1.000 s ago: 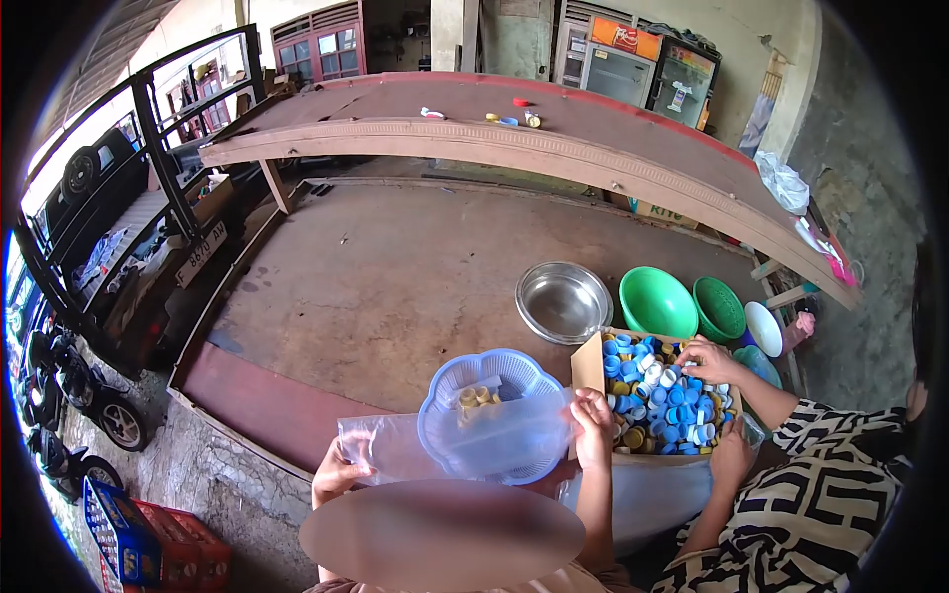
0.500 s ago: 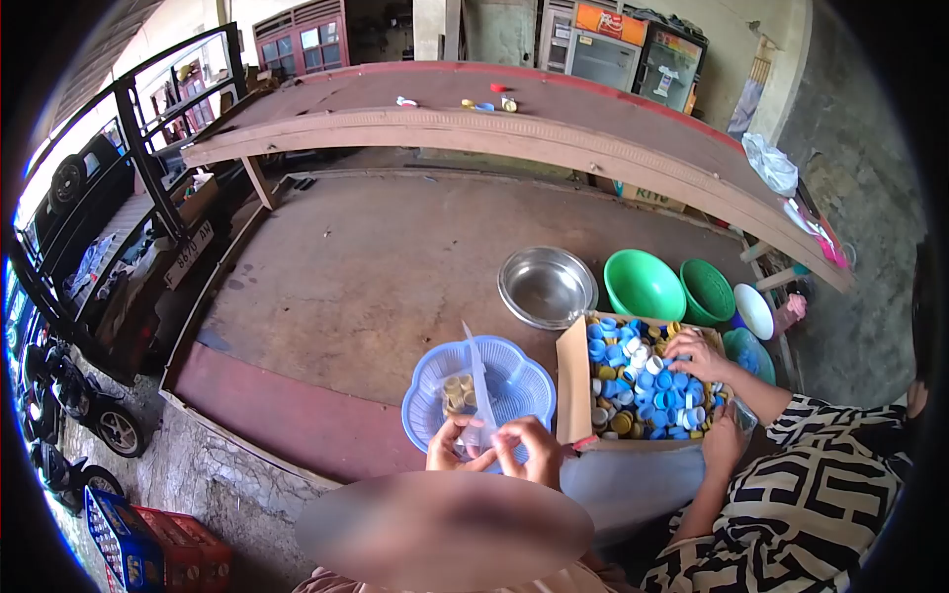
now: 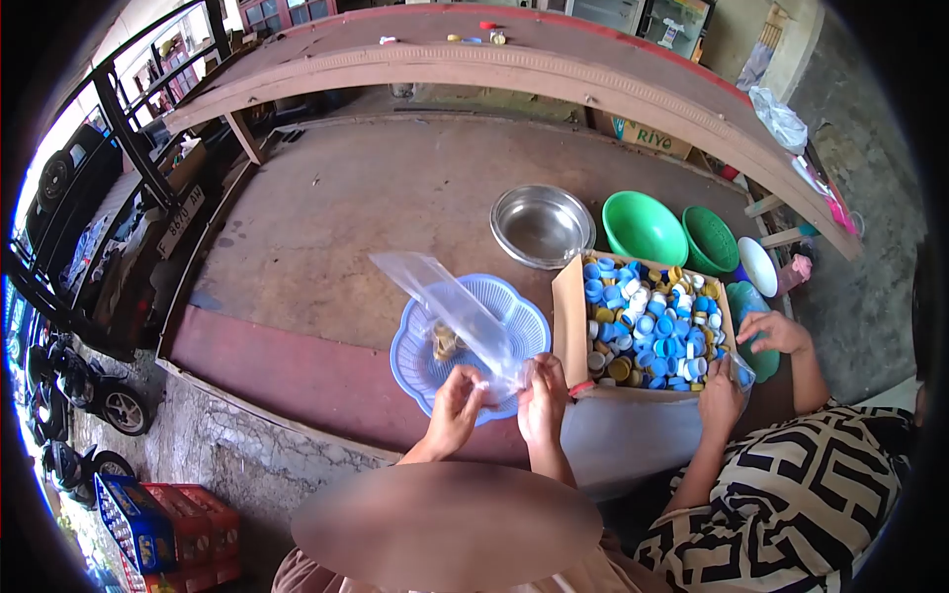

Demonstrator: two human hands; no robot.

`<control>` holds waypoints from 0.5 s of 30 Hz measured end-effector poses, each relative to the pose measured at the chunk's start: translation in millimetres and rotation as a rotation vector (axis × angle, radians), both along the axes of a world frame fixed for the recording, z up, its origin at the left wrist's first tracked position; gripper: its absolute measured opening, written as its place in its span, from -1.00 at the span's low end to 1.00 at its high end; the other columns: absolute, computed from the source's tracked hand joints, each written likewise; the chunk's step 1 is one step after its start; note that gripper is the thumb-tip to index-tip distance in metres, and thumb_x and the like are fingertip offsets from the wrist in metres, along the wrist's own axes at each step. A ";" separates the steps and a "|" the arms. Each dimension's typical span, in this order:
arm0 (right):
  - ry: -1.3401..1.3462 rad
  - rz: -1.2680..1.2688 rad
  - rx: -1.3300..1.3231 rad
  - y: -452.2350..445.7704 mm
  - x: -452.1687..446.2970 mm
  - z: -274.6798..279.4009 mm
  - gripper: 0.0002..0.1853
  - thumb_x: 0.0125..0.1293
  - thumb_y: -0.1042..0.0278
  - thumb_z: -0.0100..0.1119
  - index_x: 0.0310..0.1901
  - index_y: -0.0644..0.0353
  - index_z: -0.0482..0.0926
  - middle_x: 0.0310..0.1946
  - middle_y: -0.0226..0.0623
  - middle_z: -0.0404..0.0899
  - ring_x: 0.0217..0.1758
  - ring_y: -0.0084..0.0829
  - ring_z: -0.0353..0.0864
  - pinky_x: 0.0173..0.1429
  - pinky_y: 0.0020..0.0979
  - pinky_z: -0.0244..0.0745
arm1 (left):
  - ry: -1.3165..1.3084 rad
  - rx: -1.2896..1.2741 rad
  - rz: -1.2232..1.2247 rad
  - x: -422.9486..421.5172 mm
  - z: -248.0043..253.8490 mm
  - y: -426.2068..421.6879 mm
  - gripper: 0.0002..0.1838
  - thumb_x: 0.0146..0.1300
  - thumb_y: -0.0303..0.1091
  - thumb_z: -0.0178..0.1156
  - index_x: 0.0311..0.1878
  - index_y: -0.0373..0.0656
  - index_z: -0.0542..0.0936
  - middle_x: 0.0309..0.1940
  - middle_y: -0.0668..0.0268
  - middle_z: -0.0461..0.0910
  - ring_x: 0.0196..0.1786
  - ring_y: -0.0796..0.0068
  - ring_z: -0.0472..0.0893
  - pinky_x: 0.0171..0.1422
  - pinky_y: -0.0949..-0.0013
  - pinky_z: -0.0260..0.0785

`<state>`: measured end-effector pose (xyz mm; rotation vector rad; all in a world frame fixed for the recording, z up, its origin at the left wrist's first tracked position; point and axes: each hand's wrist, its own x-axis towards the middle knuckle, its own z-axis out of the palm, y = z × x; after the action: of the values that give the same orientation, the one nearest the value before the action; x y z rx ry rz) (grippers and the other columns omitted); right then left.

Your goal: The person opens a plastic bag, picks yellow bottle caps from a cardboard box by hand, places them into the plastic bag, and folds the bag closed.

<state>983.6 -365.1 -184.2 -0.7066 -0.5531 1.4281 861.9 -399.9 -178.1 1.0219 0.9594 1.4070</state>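
A long clear plastic bag (image 3: 435, 292) slants over the blue plastic basket (image 3: 403, 371), its far end pointing up and left. My left hand (image 3: 457, 403) pinches one side of the bag's near end. My right hand (image 3: 540, 393) grips the other side, fingers closed. Both hands are above the basket's near rim. Inside the basket lies a small cluster of yellowish caps (image 3: 445, 342), partly covered by the bag. Right of my right hand stands a cardboard box (image 3: 570, 321) full of blue, white and yellow bottle caps (image 3: 647, 321).
Behind the box are a steel bowl (image 3: 542, 225), a bright green bowl (image 3: 643, 229) and a darker green basket (image 3: 710, 239). A co-worker in a patterned sleeve (image 3: 791, 474) has one hand (image 3: 776, 333) raised beside the box. A raised wooden shelf (image 3: 415, 74) crosses the far side.
The bag has swung from nearly upright to a leftward slant, opened out longer. My hands have moved slightly apart. The co-worker's one hand has left the caps and moved right.
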 end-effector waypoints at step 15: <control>-1.060 -0.178 0.535 -1.6 -20.7 0.2 -0.77 -0.04 0.67 0.06 -0.26 0.31 0.43 -0.39 -0.16 0.47 -0.32 -0.35 0.49 -0.28 -0.43 0.40 | -0.369 -0.305 -0.072 -23.1 -1.8 14.3 -0.86 0.37 -0.30 -0.19 -0.21 -0.10 0.35 -0.63 0.50 0.21 -0.66 0.70 0.15 -0.59 0.57 0.00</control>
<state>962.8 -366.7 -184.1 -1.0067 -1.5732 0.5859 838.8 -385.6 -179.9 0.5410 0.8211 1.2836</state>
